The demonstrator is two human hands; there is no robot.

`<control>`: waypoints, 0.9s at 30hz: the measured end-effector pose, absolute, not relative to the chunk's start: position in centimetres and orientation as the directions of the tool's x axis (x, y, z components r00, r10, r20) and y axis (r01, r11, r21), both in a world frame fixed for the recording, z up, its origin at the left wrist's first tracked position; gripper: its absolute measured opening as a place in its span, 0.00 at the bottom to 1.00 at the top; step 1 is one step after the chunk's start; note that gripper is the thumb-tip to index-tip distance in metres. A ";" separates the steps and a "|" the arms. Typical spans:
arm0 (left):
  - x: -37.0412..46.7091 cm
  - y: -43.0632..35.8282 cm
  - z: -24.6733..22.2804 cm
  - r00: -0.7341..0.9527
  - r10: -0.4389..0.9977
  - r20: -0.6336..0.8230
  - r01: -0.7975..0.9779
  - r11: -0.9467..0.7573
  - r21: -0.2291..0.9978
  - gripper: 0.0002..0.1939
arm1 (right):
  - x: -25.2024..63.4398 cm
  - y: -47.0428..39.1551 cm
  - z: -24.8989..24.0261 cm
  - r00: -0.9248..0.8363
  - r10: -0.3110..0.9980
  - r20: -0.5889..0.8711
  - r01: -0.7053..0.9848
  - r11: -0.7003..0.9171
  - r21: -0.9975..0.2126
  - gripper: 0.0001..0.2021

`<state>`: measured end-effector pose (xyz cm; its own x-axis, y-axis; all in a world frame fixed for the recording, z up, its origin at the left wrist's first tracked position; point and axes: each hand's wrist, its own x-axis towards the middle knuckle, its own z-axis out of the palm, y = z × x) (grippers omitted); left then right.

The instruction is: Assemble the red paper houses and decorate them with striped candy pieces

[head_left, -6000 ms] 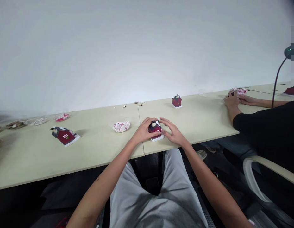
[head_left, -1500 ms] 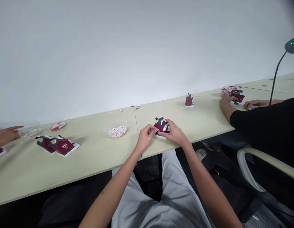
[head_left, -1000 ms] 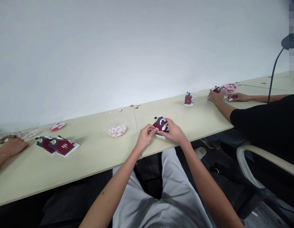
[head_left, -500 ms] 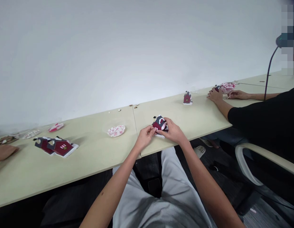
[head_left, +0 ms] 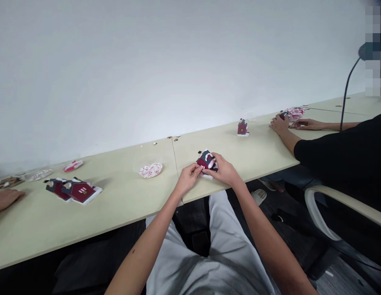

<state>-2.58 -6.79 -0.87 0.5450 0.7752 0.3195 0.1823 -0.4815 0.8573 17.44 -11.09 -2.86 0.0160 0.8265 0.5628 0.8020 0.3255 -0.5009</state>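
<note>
A small toy house (head_left: 205, 157) with dark red walls, a dark blue roof and white trim is tilted between my hands, just above the front part of the table. My right hand (head_left: 226, 170) is closed round its right side, the thumb reaching across the lower front. The fingers of my left hand (head_left: 189, 179) are pinched together at the lower left of the house, on a small red-and-white striped piece (head_left: 201, 167). A striped stocking shape (head_left: 211, 164) shows on the house near my right fingers. My fingers hide the underside.
A clear dish of striped pieces (head_left: 151, 170) stands to the left. Two more houses (head_left: 82, 191) overlap further left, near another person's hand (head_left: 7, 199). Another house (head_left: 242, 128) stands at the back right. A co-worker's hands (head_left: 280, 123) handle a house beside striped pieces (head_left: 295, 114).
My hands and the house have hardly moved. At the right, the co-worker's hand has shifted left, closer to the house there.
</note>
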 end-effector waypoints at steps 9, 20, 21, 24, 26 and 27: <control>-2.6 -6.6 -1.3 0.539 0.784 0.310 0.190 -0.471 0.862 0.19 | 17.7 -10.9 -3.2 0.017 0.819 0.573 0.787 0.342 -0.513 0.37; -2.6 -6.7 -0.9 0.551 0.793 0.260 0.114 -0.380 0.918 0.19 | 17.5 -11.2 -3.0 0.005 0.823 0.568 0.799 0.338 -0.497 0.36; -2.6 -6.7 -1.0 0.555 0.793 0.252 0.109 -0.369 0.923 0.19 | 17.5 -11.2 -3.0 0.005 0.825 0.565 0.801 0.335 -0.496 0.37; -2.6 -6.6 -1.0 0.549 0.797 0.251 0.111 -0.367 0.923 0.20 | 17.5 -11.3 -2.9 0.006 0.826 0.563 0.802 0.332 -0.496 0.37; -2.6 -6.7 -1.0 0.537 0.804 0.255 0.122 -0.374 0.919 0.20 | 17.5 -11.3 -2.9 0.003 0.824 0.567 0.800 0.338 -0.495 0.36; -2.5 -6.7 -1.0 0.530 0.808 0.257 0.129 -0.376 0.918 0.21 | 17.5 -11.3 -2.9 0.000 0.822 0.570 0.798 0.343 -0.496 0.36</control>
<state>-2.55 -6.75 -0.96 0.5298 0.8082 0.2572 0.1286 -0.3763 0.9175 17.47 -11.31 -2.89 0.0003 0.8218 0.5698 0.7978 0.3433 -0.4956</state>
